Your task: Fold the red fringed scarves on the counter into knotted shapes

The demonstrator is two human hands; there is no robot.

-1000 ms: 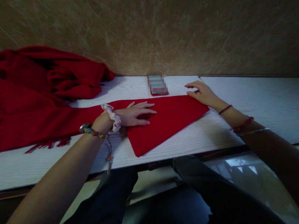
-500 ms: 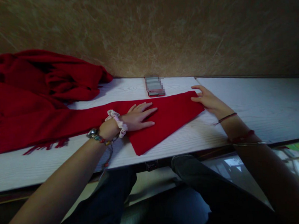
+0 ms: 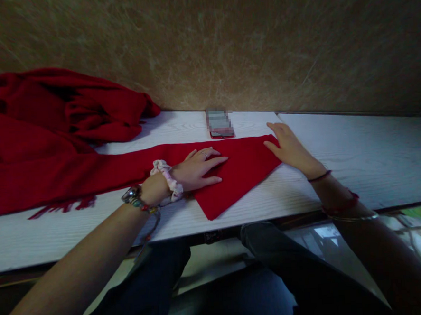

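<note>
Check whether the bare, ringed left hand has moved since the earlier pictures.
Yes: the left hand has shifted rightward, judged against the rectangular, red-edged phone.

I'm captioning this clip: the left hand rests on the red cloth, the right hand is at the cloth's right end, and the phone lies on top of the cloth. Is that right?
Not quite: the head view shows the phone on the white tabletop, between the red cloth and the wall. The rest stands.

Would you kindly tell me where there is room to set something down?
Bare white wood-grain tabletop lies beyond the right hand, toward the picture's right edge; a smaller patch separates that hand from the red-edged rectangular phone. Leftward, red fringed cloth crowds most of it.
</note>
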